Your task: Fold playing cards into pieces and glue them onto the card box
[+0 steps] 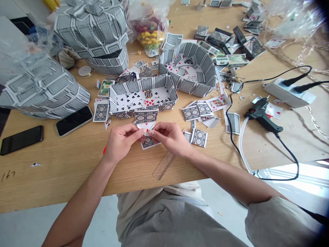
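My left hand (124,139) and my right hand (167,135) meet near the table's front edge, both pinching a folded playing card (146,127) between thumbs and fingers. The card's white face with a red mark is turned up. Just behind it a patterned card (146,116) stands against the front wall of a long tray made of cards (168,102). Beneath my fingers lies another patterned card (150,144), partly covered. A clear ruler (163,166) is on the table below my right hand. Cut and folded cards (199,137) lie to the right.
Behind stand a rounded card box (197,88) and large card-covered baskets (95,31). Two phones (74,120) lie at the left. At the right are a glue gun (263,115), a power strip (288,92) and cables. Card boxes (218,37) and a bag of flowers (150,34) sit farther back.
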`<state>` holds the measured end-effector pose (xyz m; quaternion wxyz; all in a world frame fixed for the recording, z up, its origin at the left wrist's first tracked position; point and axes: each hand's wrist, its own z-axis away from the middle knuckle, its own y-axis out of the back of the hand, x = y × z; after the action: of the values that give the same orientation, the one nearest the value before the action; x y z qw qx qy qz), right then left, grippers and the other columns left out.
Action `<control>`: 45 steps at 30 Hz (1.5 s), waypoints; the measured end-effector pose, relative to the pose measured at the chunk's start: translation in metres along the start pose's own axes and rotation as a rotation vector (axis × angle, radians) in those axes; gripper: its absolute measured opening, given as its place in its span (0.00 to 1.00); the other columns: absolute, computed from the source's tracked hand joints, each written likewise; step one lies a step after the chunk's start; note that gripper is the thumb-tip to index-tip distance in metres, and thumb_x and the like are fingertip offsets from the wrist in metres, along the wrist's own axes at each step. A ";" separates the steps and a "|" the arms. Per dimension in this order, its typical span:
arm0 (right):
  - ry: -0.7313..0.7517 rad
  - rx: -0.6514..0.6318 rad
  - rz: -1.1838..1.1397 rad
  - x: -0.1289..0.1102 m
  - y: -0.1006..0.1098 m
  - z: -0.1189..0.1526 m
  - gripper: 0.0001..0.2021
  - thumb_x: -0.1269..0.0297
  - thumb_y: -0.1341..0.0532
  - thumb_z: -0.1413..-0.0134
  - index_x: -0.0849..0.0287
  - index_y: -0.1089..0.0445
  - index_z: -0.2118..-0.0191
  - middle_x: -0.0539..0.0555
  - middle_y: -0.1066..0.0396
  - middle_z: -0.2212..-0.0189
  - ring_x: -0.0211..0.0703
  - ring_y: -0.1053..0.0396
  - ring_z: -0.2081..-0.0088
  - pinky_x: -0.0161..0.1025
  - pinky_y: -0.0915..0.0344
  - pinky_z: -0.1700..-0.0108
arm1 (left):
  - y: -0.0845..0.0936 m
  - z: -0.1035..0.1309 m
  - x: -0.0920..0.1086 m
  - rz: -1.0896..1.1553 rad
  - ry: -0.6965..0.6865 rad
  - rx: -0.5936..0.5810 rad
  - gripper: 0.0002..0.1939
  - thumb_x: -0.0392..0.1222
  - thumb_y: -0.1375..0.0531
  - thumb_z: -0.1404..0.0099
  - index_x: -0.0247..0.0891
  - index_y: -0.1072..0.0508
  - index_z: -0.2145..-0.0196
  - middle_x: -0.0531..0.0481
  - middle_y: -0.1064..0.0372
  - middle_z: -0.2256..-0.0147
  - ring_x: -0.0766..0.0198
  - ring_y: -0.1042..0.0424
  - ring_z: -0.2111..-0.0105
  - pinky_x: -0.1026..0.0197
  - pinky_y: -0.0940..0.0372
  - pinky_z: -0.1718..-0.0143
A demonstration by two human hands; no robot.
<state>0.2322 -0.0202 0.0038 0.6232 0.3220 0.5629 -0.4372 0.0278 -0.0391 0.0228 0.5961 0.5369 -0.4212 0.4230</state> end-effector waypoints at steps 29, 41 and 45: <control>0.062 0.014 0.134 0.004 0.002 0.000 0.25 0.38 0.31 0.40 0.60 0.23 0.66 0.54 0.26 0.73 0.44 0.31 0.69 0.38 0.36 0.70 | -0.001 0.000 -0.003 0.088 0.035 -0.026 0.09 0.47 0.28 0.34 0.40 0.16 0.69 0.50 0.18 0.73 0.62 0.19 0.75 0.63 0.22 0.70; 0.035 -0.065 -0.042 0.003 0.000 -0.002 0.24 0.40 0.32 0.39 0.60 0.28 0.64 0.53 0.27 0.69 0.41 0.33 0.68 0.39 0.35 0.65 | 0.003 -0.001 0.000 0.149 0.046 0.009 0.15 0.54 0.28 0.35 0.38 0.16 0.62 0.48 0.17 0.70 0.59 0.17 0.70 0.61 0.20 0.65; 0.030 -0.087 -0.028 0.003 0.001 -0.002 0.24 0.41 0.32 0.38 0.61 0.28 0.64 0.52 0.28 0.71 0.41 0.33 0.69 0.38 0.36 0.66 | 0.009 -0.002 -0.002 0.179 0.083 0.027 0.16 0.54 0.27 0.36 0.37 0.17 0.63 0.48 0.18 0.70 0.60 0.18 0.70 0.62 0.22 0.66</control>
<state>0.2326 -0.0188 0.0007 0.6219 0.2930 0.5952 -0.4161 0.0193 -0.0365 0.0234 0.5656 0.4871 -0.4366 0.5021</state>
